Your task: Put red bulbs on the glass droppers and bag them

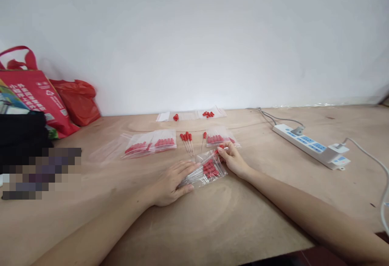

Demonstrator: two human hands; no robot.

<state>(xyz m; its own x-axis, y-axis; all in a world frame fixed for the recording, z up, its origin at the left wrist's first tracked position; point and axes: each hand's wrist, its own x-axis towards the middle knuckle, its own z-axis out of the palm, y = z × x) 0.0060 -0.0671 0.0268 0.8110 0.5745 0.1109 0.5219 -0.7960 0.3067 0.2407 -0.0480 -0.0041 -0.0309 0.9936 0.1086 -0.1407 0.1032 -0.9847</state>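
Observation:
A clear zip bag (199,181) holds several droppers with thin clear stems and red rubber bulbs (210,168). My left hand (176,179) grips its left end, fingers over the top and thumb along the near edge. At the bag's far right corner, my right hand (233,158) pinches a dropper (220,148) by its red bulb; its stem is hard to make out. Just beyond the bag, several loose droppers (187,138) lie side by side, and a single dropper (204,137) lies apart to their right.
Filled bags lie left (152,141) and right (219,136); another bag (190,116) with separate bulbs lies by the wall. A power strip (310,144) with cables is on the right. A red tote (39,96), red plastic bag (77,100) and black cloth (24,140) occupy the left.

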